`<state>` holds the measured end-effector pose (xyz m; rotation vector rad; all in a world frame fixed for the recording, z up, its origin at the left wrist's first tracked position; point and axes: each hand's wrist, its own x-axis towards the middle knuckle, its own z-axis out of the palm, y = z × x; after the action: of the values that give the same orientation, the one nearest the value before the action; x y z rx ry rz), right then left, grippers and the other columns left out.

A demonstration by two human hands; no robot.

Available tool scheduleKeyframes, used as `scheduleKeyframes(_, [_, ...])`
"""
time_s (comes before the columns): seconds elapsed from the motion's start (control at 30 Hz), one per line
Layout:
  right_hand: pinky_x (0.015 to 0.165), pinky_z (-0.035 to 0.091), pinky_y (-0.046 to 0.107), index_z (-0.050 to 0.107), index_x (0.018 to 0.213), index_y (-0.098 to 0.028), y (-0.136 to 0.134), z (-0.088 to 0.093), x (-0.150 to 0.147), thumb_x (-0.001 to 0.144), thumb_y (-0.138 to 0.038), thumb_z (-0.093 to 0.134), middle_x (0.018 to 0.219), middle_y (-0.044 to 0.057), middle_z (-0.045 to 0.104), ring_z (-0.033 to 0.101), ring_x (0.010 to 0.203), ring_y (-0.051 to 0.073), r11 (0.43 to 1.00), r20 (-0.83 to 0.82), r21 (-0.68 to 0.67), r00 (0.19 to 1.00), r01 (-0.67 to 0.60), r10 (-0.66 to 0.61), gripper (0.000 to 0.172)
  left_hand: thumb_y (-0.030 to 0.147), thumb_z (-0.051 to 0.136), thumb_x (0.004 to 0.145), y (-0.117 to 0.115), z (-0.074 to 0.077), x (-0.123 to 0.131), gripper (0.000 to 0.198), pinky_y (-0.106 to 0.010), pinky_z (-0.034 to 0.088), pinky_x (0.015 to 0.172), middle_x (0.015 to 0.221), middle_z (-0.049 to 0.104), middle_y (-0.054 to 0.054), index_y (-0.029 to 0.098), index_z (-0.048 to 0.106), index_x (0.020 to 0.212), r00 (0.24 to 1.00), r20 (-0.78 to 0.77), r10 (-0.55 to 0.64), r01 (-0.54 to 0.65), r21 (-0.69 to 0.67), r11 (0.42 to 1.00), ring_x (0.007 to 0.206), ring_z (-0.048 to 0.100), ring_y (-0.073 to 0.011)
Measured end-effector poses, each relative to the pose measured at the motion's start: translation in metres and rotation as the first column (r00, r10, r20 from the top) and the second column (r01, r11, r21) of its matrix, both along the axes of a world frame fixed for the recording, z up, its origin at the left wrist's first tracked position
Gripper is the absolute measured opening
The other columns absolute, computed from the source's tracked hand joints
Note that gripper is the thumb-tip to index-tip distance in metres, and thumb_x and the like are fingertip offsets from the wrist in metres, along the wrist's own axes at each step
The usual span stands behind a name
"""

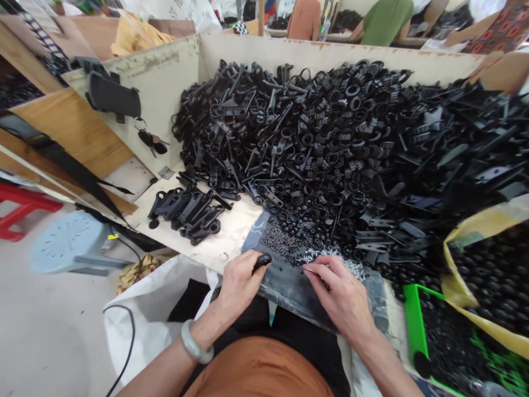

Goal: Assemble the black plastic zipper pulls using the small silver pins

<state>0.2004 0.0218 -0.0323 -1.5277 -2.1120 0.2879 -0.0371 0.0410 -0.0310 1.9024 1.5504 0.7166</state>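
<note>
My left hand [243,281] is closed around a black plastic part [262,261], whose rounded end sticks out past the thumb. My right hand [336,286] pinches something thin and light, probably a small metal pin [308,269], between thumb and forefinger. A dark piece also shows under its curled fingers, too hidden to name. Just beyond the right fingertips lies a heap of small silver pins [349,264]. Farther left on the dark mat [285,284] is a pile of tiny dark screw-like pieces [281,240]. The hands are apart, both over the mat near the table edge.
A large heap of black plastic parts [289,132] fills the walled table. Several handle-shaped black parts [188,212] lie in a row at left. At right stand a green bin [413,317] and a yellow-rimmed bag [450,275]. Keys [152,140] hang on the left wall.
</note>
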Motion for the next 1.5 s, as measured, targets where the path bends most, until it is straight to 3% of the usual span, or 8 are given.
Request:
scheduleKeyframes(0.13, [0.070, 0.048, 0.027, 0.073, 0.097, -0.023, 0.009, -0.002, -0.030, 0.109, -0.032, 0.044, 0.090, 0.004, 0.068, 0.067, 0.082, 0.016, 0.992, 0.049, 0.005, 0.991, -0.125, 0.125, 0.032, 0.032, 0.060, 0.094, -0.008, 0.008, -0.003, 0.024, -0.026, 0.039, 0.065, 0.071, 0.064, 0.001, 0.020, 0.063, 0.074, 0.968, 0.152, 0.200, -0.173, -0.170, 0.970, 0.069, 0.057, -0.0161])
scheduleKeyframes(0.33, [0.066, 0.043, 0.029, 0.071, 0.096, -0.021, 0.013, -0.014, -0.040, 0.109, -0.028, 0.042, 0.089, 0.005, 0.068, 0.064, 0.082, 0.019, 0.988, 0.139, -0.017, 0.979, -0.151, 0.152, 0.032, 0.038, 0.064, 0.090, -0.012, 0.009, -0.001, 0.029, -0.026, 0.043, 0.069, 0.068, 0.067, 0.000, 0.018, 0.065, 0.069, 0.859, 0.392, 0.329, -0.204, -0.327, 0.923, 0.070, 0.060, -0.0160])
scheduleKeyframes(0.43, [0.068, 0.045, 0.028, 0.070, 0.099, -0.021, 0.014, -0.011, -0.037, 0.107, -0.027, 0.046, 0.092, 0.005, 0.068, 0.064, 0.083, 0.019, 0.984, -0.017, -0.070, 0.987, -0.162, 0.161, 0.027, 0.040, 0.065, 0.090, -0.010, 0.006, 0.003, 0.033, -0.025, 0.044, 0.067, 0.066, 0.065, 0.000, 0.018, 0.063, 0.066, 0.801, 0.487, 0.349, -0.156, -0.392, 0.907, 0.064, 0.056, -0.0139])
scheduleKeyframes(0.53, [0.066, 0.047, 0.026, 0.070, 0.101, -0.023, 0.016, 0.000, -0.037, 0.105, -0.026, 0.052, 0.093, 0.003, 0.067, 0.063, 0.077, 0.016, 0.969, -0.314, -0.159, 0.940, -0.191, 0.134, 0.019, 0.044, 0.064, 0.090, -0.010, 0.004, 0.008, 0.034, -0.024, 0.037, 0.056, 0.063, 0.062, 0.001, 0.018, 0.062, 0.068, 0.751, 0.548, 0.368, -0.098, -0.459, 0.883, 0.052, 0.044, -0.0095])
scheduleKeyframes(0.67, [0.065, 0.047, 0.024, 0.071, 0.099, -0.024, 0.019, 0.013, -0.039, 0.102, -0.025, 0.056, 0.090, 0.002, 0.065, 0.062, 0.077, 0.015, 0.947, -0.497, -0.182, 0.856, -0.264, 0.143, 0.015, 0.043, 0.065, 0.089, -0.013, 0.009, 0.012, 0.028, -0.023, 0.029, 0.049, 0.061, 0.060, 0.002, 0.018, 0.064, 0.078, 0.731, 0.578, 0.362, -0.024, -0.508, 0.861, 0.047, 0.037, -0.0078])
scheduleKeyframes(1.27, [0.067, 0.046, 0.024, 0.069, 0.100, -0.021, 0.018, 0.007, -0.038, 0.102, -0.017, 0.056, 0.090, 0.003, 0.063, 0.060, 0.078, 0.014, 0.941, -0.496, -0.099, 0.836, -0.323, 0.234, 0.014, 0.044, 0.067, 0.087, -0.015, 0.013, 0.016, 0.030, -0.021, 0.024, 0.046, 0.060, 0.058, 0.003, 0.017, 0.063, 0.077, 0.735, 0.572, 0.366, -0.003, -0.536, 0.844, 0.048, 0.037, -0.0067])
scheduleKeyframes(1.4, [0.068, 0.045, 0.025, 0.072, 0.096, -0.020, 0.011, 0.013, -0.046, 0.100, -0.018, 0.058, 0.088, 0.003, 0.064, 0.060, 0.078, 0.014, 0.951, -0.565, -0.128, 0.809, -0.282, 0.164, 0.015, 0.048, 0.073, 0.083, -0.019, 0.017, 0.014, 0.033, -0.020, 0.021, 0.044, 0.058, 0.059, 0.002, 0.016, 0.064, 0.078, 0.718, 0.566, 0.406, 0.000, -0.583, 0.812, 0.046, 0.034, -0.0054])
scheduleKeyframes(1.5, [0.065, 0.044, 0.024, 0.075, 0.089, -0.020, 0.001, 0.017, -0.060, 0.096, -0.022, 0.064, 0.081, 0.001, 0.062, 0.058, 0.073, 0.013, 0.951, -0.683, -0.225, 0.730, -0.210, -0.001, 0.013, 0.051, 0.081, 0.076, -0.023, 0.021, 0.007, 0.039, -0.018, 0.022, 0.044, 0.059, 0.062, 0.001, 0.015, 0.065, 0.082, 0.668, 0.577, 0.470, 0.003, -0.634, 0.773, 0.045, 0.036, -0.0045])
